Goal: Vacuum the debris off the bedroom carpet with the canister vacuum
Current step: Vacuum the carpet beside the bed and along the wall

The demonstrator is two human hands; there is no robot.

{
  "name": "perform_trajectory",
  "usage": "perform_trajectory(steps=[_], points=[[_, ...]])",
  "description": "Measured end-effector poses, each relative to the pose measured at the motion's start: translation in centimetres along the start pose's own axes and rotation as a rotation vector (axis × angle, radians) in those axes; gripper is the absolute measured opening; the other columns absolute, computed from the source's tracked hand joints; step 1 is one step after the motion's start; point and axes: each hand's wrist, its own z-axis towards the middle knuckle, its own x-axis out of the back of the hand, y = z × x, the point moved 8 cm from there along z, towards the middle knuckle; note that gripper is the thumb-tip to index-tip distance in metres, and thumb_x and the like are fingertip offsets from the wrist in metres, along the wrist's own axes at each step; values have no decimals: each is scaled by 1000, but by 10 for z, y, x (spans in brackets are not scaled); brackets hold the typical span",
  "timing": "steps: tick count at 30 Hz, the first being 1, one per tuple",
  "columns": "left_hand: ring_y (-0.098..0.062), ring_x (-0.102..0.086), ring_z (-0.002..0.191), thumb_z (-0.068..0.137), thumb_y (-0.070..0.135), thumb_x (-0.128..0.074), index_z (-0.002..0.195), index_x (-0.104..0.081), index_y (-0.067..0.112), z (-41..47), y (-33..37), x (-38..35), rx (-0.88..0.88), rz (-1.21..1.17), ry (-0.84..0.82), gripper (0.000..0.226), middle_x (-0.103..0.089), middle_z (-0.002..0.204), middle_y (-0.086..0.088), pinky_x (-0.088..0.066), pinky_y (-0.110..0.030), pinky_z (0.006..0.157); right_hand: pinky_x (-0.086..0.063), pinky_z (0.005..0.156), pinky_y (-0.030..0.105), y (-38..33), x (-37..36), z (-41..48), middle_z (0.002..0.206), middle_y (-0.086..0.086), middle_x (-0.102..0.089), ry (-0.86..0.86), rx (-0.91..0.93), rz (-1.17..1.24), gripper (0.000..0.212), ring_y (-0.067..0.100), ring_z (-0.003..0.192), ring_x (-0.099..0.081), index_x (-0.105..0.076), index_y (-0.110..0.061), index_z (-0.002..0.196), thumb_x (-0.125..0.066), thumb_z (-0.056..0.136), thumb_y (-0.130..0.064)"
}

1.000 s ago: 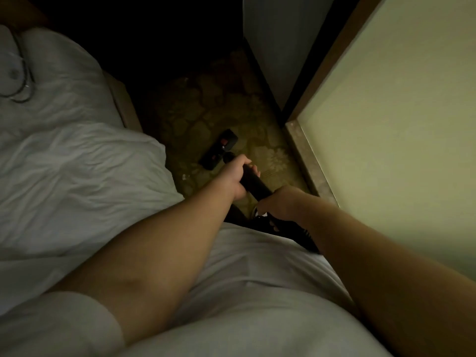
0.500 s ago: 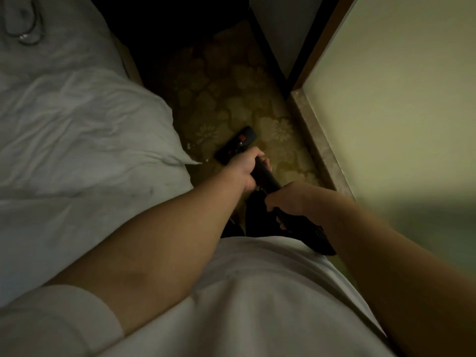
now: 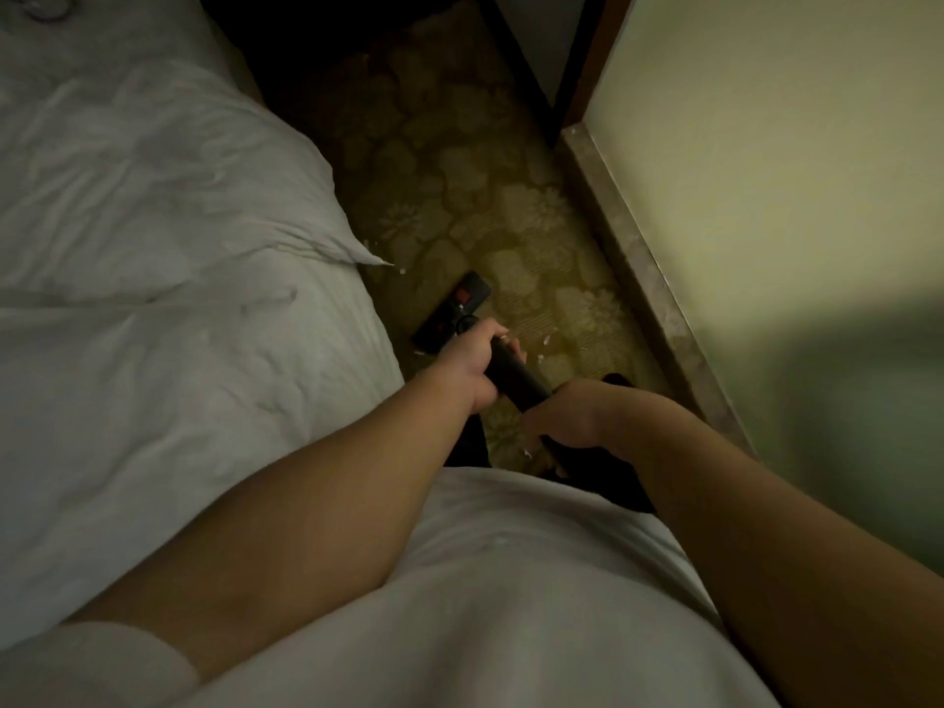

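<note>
Since a moment ago the floor head [image 3: 452,311] has slid back toward me, from level with the hanging corner of the duvet [image 3: 153,237] to the near side of it. It sits flat on the patterned carpet [image 3: 485,196], in the narrow strip between the bed on the left and the pale skirting [image 3: 638,258] on the right.

My left hand [image 3: 472,362] is wrapped round the black wand [image 3: 516,378] at its far end. My right hand [image 3: 562,419] clasps the wand nearer my body, though its fingers are mostly hidden underneath. The canister itself is out of view.

White flecks [image 3: 545,341] still lie just right of the head, and more sit close by my feet and beside the duvet corner.

The first risk, I think, is the duvet. Its corner hangs just beside my stroke line, and a pass too far left could suck the cloth into the head and choke the suction.

The second risk is a swing to the right for those flecks, which could knock the head against the skirting.

The light is dim, so I may well miss small bits, above all those almost under me. I cannot see the hose, so it could snag behind me.
</note>
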Motion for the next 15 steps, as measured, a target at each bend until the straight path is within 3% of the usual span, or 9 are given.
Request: perform_trajectory(steps=[3,6,9,11,15], points=[[-17,-57,57,92,9,-61,108,-53,9,-2,-40,-7,-12,-70,37,18,-53,76,-7,-56,-34,58,-62,92,40,39,-4,-4,105,13,-74,1,24,-59,24,31,97,-75,-64,-10,97,-73,91,-32],[-16,-54,59,94,8,-59,103,-54,8,-10,-93,-28,1,-98,50,11,-52,78,-7,-53,-37,62,-61,97,46,97,-7,-8,111,16,-74,-26,19,-52,31,33,103,-75,-66,-7,110,-70,95,-34],[-15,-51,60,95,8,-57,88,-52,8,-17,-153,-55,29,-91,60,9,-50,71,-5,-52,-35,70,-64,82,40,161,-6,-13,94,13,-75,-49,-6,-2,26,30,83,-75,-67,-5,104,-71,96,-30],[-15,-50,61,95,9,-57,87,-51,9,-22,-183,-72,37,-86,66,9,-49,72,-5,-52,-35,74,-62,73,38,197,-3,-19,87,13,-73,-52,-19,16,23,28,73,-71,-63,-6,100,-72,96,-27],[-15,-49,62,95,11,-56,85,-49,10,-32,-223,-101,62,-46,48,12,-48,75,-5,-50,-37,70,-61,69,37,239,8,-36,85,14,-72,-55,-10,10,24,28,70,-70,-65,-1,105,-71,96,-23]])
